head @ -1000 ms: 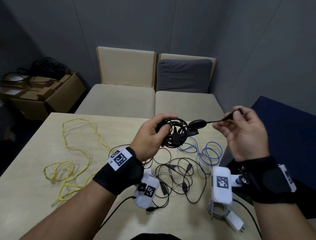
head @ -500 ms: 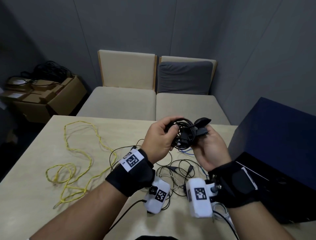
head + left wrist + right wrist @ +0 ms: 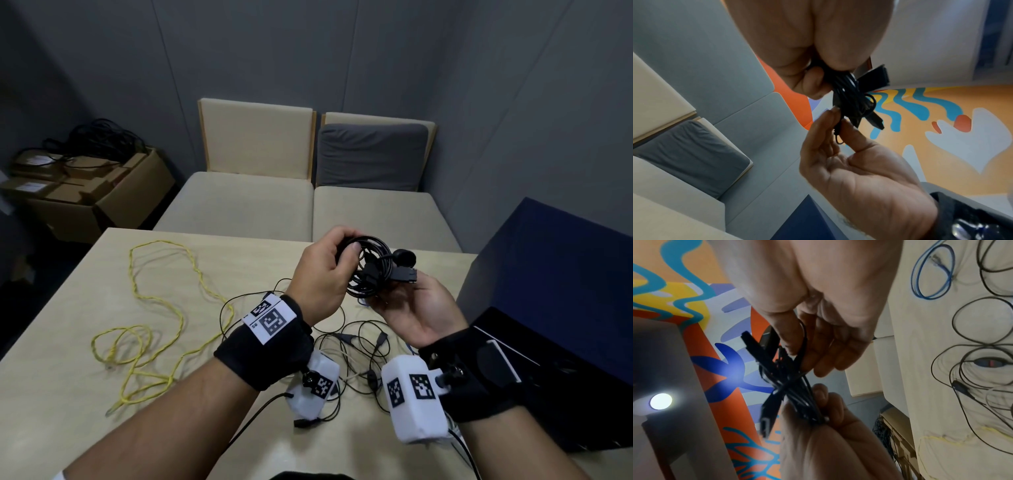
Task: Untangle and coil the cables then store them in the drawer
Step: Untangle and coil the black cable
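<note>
The pale bench fills the lower part of your head view, and a dark blue cabinet stands at its right edge. A long yellow cable sprawls loose across the left of the bench. Thin black cables lie tangled in the middle, under your wrists, and a blue cable lies in loops just beyond them.

The coiled black cable is off the bench, held in the air above that tangle between your 2 grips. Your left grip is clenched round the coil's left side, thumb over the strands. Your right grip sits palm up beneath the coil and pinches its lower strands between thumb and fingers. A flat connector sticks out of the coil to the right, over your right fingers, with a round black piece just above it.
</note>
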